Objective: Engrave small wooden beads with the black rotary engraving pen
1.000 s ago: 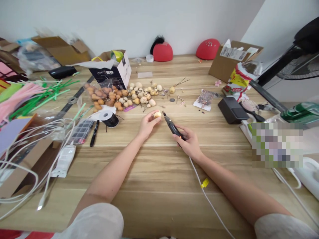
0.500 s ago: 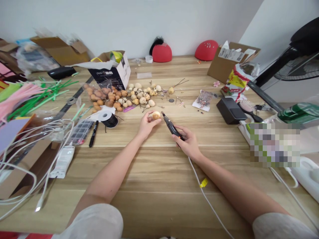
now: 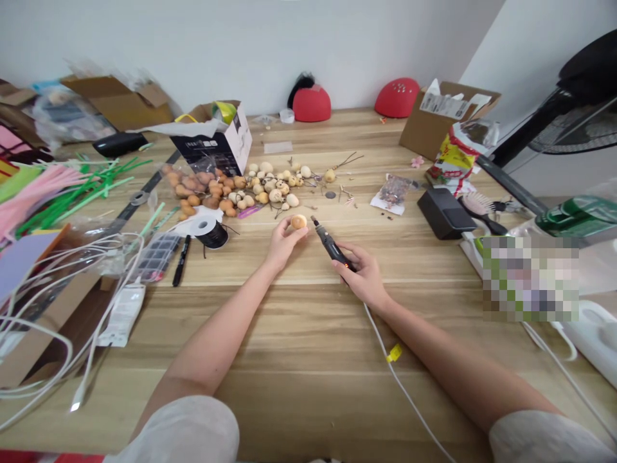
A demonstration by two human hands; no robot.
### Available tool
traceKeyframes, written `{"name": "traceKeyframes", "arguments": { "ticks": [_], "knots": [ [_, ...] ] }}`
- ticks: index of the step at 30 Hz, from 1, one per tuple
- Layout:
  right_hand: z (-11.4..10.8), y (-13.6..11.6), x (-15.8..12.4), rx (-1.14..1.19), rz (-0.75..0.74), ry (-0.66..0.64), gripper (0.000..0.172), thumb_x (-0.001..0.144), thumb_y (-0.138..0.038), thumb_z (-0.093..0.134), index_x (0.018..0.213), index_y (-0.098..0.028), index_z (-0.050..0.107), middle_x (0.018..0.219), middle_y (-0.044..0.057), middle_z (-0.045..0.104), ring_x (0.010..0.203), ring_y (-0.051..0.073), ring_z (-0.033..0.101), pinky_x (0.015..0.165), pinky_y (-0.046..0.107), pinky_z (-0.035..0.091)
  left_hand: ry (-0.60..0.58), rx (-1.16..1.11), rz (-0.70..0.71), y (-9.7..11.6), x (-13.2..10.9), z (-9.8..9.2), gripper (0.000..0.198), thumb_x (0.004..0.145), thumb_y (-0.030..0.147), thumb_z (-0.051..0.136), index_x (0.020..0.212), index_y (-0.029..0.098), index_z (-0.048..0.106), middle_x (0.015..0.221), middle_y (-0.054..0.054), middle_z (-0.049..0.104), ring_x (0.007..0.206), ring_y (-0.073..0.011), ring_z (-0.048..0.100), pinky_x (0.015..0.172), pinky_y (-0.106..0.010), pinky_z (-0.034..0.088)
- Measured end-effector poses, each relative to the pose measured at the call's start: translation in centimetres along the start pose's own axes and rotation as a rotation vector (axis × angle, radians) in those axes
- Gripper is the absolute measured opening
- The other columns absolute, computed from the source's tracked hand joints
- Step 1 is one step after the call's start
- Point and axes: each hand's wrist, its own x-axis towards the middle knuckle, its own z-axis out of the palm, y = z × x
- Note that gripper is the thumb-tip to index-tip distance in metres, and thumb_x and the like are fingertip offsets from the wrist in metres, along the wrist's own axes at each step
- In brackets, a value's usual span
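Left hand (image 3: 288,244) curled narrow around a small tan ball (image 3: 299,222), prob a dried mini gourd, tough to be sure at this res, held up in the fingertips above the table (image 3: 299,386). Right hand (image 3: 365,276) closed around a slim black rotary tool (image 3: 331,247), pen-style grip, tip aimed up-left and just beside the ball, no contact. White power cord (image 3: 385,334) w/ yellow tag (image 3: 394,352) trailing toward bottom right. Behind the hands: heap of pale mini gourds (image 3: 270,186), bag of orange-brown ones (image 3: 193,191), black cord spool (image 3: 212,235), black marker (image 3: 181,260). Main risks from here: round, smooth surface + fingertip-only hold = tool tip skating off and hitting the left hand. Too much pressure = possible crack if the shell's thin, or ball popping loose and rolling away. Cord snagging on the table clutter = sudden tug, tool knocked off line. Hands this close = zero margin for a slip.
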Motion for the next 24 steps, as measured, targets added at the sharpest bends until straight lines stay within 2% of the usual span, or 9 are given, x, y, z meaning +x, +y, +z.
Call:
{"name": "traceKeyframes", "arguments": {
  "ticks": [9, 13, 18, 24],
  "knots": [
    [0.0, 0.0, 0.0, 0.008, -0.022, 0.007, 0.054, 0.073, -0.038, 0.070, 0.121, -0.013, 0.066, 0.065, -0.002, 0.062, 0.048, 0.009, 0.048, 0.047, 0.024, 0.039, 0.036, -0.151, -0.085, 0.7, 0.2, 0.3, 0.032, 0.072, 0.028, 0.074, 0.098, 0.019, 0.059, 0.100, -0.001, 0.068, 0.071, -0.0092, 0.068, 0.063, -0.020, 0.050],
    [0.0, -0.1, 0.0, 0.000, -0.018, 0.005, 0.055, 0.073, -0.038, 0.070, 0.121, -0.012, 0.065, 0.066, -0.001, 0.063, 0.049, 0.010, 0.048, 0.048, 0.024, 0.040, 0.034, -0.147, -0.091, 0.9, 0.1, 0.4, 0.033, 0.075, 0.032, 0.073, 0.102, 0.020, 0.058, 0.103, -0.001, 0.069, 0.068, -0.0084, 0.067, 0.061, -0.020, 0.050],
    [0.0, -0.3, 0.0, 0.002, -0.005, -0.003, 0.055, 0.073, -0.039, 0.070, 0.121, -0.013, 0.065, 0.063, -0.003, 0.059, 0.047, 0.010, 0.046, 0.046, 0.024, 0.037, 0.046, -0.138, -0.103, 1.1, 0.0, 0.4, 0.043, 0.077, 0.029, 0.072, 0.117, 0.024, 0.055, 0.101, -0.001, 0.070, 0.064, -0.0091, 0.067, 0.060, -0.021, 0.050],
    [0.0, -0.2, -0.1, -0.007, 0.000, -0.003, 0.055, 0.073, -0.038, 0.070, 0.121, -0.013, 0.065, 0.064, -0.002, 0.059, 0.047, 0.009, 0.046, 0.046, 0.024, 0.036, 0.017, -0.154, -0.069, 1.1, -0.3, 0.4, 0.049, 0.072, 0.022, 0.076, 0.117, 0.026, 0.056, 0.105, -0.001, 0.068, 0.074, -0.0118, 0.071, 0.064, -0.022, 0.052]
  ]
}}
